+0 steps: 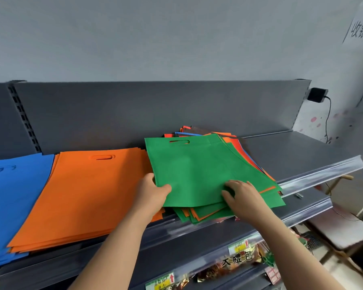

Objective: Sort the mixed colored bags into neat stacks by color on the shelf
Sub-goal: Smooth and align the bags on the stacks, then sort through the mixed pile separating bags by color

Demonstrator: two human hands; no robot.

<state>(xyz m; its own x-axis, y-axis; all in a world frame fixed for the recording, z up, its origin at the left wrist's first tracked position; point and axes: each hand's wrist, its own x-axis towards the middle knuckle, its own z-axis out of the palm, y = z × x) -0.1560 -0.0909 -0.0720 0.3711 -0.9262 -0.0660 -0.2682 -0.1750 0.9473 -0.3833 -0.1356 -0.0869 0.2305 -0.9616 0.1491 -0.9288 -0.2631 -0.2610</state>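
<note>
A green bag (193, 166) lies on top of a mixed pile of green, orange and blue bags (237, 147) on the grey shelf (291, 151). My left hand (153, 191) grips the green bag's lower left corner, thumb on top. My right hand (242, 195) pinches its lower edge further right. Left of the pile lies a stack of orange bags (82, 193), and at the far left a stack of blue bags (11, 201).
The shelf's right part is bare grey metal with a clear price rail (323, 176) along its front. Lower shelves hold snack packets (235, 262). A black adapter (316, 94) hangs on the wall at right, and a stool (342, 233) stands below.
</note>
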